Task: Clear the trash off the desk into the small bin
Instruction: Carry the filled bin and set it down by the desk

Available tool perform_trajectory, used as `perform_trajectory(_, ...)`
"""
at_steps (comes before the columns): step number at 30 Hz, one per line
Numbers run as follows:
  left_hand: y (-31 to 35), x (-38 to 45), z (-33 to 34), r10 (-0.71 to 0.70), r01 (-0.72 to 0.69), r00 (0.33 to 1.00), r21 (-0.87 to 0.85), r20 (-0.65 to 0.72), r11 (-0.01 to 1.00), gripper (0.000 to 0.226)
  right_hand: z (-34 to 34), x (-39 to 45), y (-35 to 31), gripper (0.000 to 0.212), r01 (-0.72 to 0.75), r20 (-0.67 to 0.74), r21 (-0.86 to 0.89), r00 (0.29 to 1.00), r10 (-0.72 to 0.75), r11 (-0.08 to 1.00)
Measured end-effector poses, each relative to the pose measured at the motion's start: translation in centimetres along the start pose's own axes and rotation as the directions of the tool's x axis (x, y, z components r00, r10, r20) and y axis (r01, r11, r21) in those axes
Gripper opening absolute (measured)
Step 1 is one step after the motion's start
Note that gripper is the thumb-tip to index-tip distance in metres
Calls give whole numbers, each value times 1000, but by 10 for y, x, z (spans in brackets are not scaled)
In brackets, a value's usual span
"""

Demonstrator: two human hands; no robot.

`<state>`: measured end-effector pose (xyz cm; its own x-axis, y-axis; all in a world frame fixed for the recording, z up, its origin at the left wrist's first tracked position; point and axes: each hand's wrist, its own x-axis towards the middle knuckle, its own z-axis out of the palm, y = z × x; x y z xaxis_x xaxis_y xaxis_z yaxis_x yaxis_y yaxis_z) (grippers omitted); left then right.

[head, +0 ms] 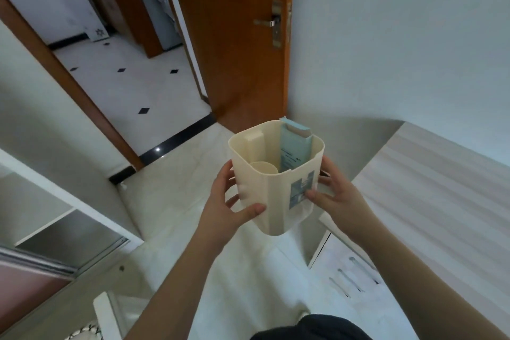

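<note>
Bin (271, 199) held in mid-air above the floor, left hand (226, 201) and right hand (335, 196) clasping opposite sides. Inside: a pale blue carton (295, 152) (flap poking above the rim) and a cream cup (262, 170). Desk (441, 188) lies just right.

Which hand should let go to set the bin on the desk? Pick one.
Right. The right hand holds the bin on the side nearest the desk; the left hand is on the far side.
</note>
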<state>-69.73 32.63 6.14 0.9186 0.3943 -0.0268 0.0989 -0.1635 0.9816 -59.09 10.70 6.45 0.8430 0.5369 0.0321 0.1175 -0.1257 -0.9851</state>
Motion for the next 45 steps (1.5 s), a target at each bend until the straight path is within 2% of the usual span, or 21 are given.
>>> perform_trajectory(4,13,41,-7,-24,24,1000,30,-2,999,87,-2,44,-5,70,-17,6,21,1000,17,1000)
perform_trajectory(10,14,105,-27,-60,60,998,16,8,998,94,5,105,-10,69,-63,21,76,998,62,995)
perform_trajectory(18,-6,194,-71,-63,64,997,-15,45,998,84,39,192,-13,66,-40,22,32,999,39,999)
perform_trajectory(24,-6,267,-119,-47,50,995,-22,92,999,87,76,259,-21,62,-23,-49,18,999,24,1000)
perform_trajectory(29,-2,324,-131,-31,39,978,-35,208,999,78,84,292,-25,58,4,-137,37,991,1,999)
perform_trajectory(35,-5,377,-94,-19,41,930,-53,368,998,85,51,305,-15,59,-60,-285,34,956,67,998)
perform_trajectory(45,10,461,42,-6,28,828,-30,561,999,99,-65,321,28,56,-98,-490,78,863,124,992)
